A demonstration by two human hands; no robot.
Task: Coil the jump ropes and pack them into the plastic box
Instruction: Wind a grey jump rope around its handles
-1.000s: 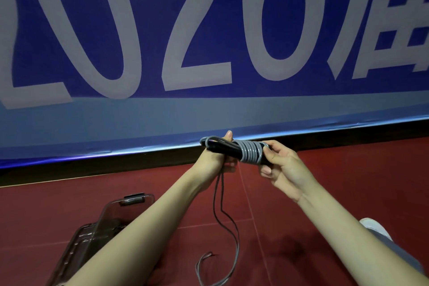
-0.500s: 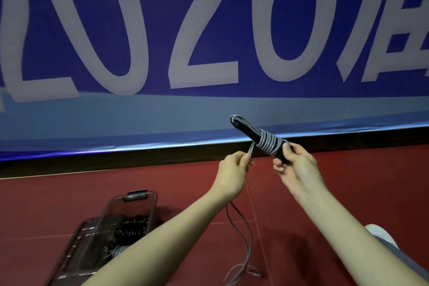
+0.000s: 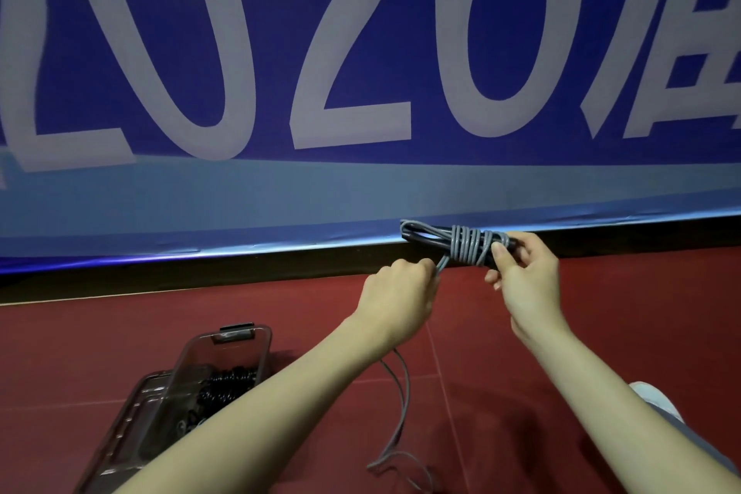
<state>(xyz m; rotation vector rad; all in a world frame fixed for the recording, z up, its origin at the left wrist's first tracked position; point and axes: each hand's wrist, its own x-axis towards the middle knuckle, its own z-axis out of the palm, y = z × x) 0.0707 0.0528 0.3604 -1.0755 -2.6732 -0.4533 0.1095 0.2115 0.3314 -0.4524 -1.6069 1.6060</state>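
Note:
A grey jump rope [image 3: 465,244] is wound in several turns around its black handles, held level in front of me. My right hand [image 3: 525,281] grips the right end of that bundle. My left hand [image 3: 401,293] pinches the loose grey cord just below the wraps; the rest of the cord [image 3: 401,405] hangs down to the red floor and ends in a loop there. At lower left a clear plastic box [image 3: 224,357] sits on the floor, with a dark beaded rope [image 3: 224,385] coiled inside. My left forearm hides part of the box.
The box's lid [image 3: 120,429] lies flat against its left side. A large blue banner [image 3: 361,92] with white characters fills the wall ahead, above a black baseboard. A grey trouser leg and white shoe [image 3: 657,401] show at the right edge.
The bundle swung from tilted up-left to level. My left hand went from gripping the bundle's left end to pinching the loose cord beneath it. The view shifted, showing more of the box.

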